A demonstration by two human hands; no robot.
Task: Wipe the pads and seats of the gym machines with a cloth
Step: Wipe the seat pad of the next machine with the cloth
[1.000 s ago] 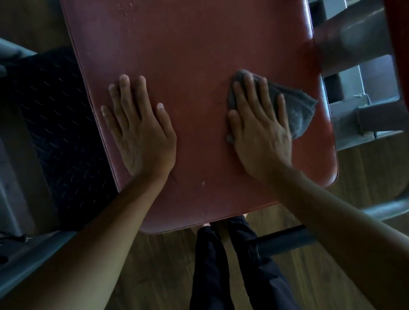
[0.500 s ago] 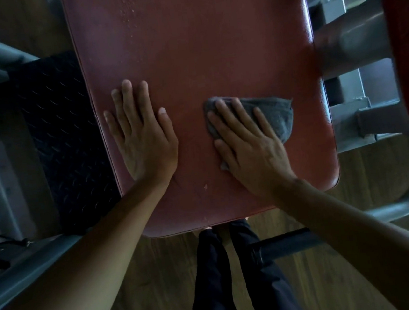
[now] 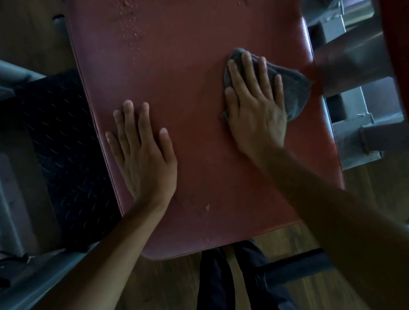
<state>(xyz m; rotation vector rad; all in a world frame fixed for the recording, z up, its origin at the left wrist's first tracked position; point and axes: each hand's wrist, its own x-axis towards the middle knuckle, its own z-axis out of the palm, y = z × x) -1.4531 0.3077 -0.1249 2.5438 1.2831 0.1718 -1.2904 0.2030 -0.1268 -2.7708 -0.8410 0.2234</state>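
Wiping surface: the red seat pad (image 3: pixel 188 55) fills the middle of the view, running from the far edge down to its rounded near edge, and both hands lie on it.
Machine frame: grey metal tubes and brackets (image 3: pixel 345 64) stand just beside the pad's right edge, and another grey tube (image 3: pixel 0 67) crosses the far left.
Floor: brown wood floor (image 3: pixel 163 298) shows near the pad's near edge and in the far left corner.
Tread plate: a black patterned plate (image 3: pixel 66 144) lies just left of the pad.
Second pad: a second red pad (image 3: pixel 407 32) sits at the right, cut off by the edge of view.
Legs: dark trouser legs (image 3: pixel 218 292) stand on the floor at the pad's near edge.
Left hand: the left hand (image 3: pixel 143 156) rests palm down on the left half of the pad, fingers straight and slightly spread, holding nothing.
Right hand: the right hand (image 3: pixel 257 114) lies flat with straight fingers, pressing the cloth onto the pad's right half.
Cloth: the grey cloth (image 3: pixel 292 90) is bunched under the right fingers, and its free part reaches the pad's right edge.
Droplets: small wet beads (image 3: pixel 127 11) dot the far part of the pad.
Fleck: a pale fleck (image 3: pixel 207 207) marks the pad near its near edge.
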